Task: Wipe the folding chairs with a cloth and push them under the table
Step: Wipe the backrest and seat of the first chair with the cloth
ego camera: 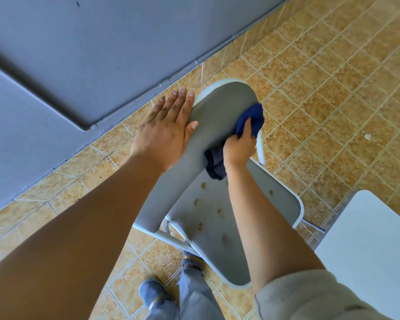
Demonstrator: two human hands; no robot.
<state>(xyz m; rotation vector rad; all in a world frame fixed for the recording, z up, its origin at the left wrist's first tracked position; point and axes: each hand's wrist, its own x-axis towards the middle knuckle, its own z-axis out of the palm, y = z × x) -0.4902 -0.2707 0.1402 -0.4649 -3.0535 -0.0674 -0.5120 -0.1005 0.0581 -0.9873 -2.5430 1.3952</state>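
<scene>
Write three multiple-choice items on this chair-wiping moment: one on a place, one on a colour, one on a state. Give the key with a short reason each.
1. Where is the cloth?
A. on the floor tiles
B. against the chair's backrest
C. on the white table corner

2. What colour is the cloth?
A. dark blue
B. yellow
C. white

3. How is the left hand?
A. closed in a fist
B. gripping the cloth
C. laid flat, fingers spread, on the backrest

Key: 1 B, the right hand presses it onto the backrest near its right edge. 2 A, the bunched fabric is dark blue. 3 C, the palm lies open along the left edge.
</scene>
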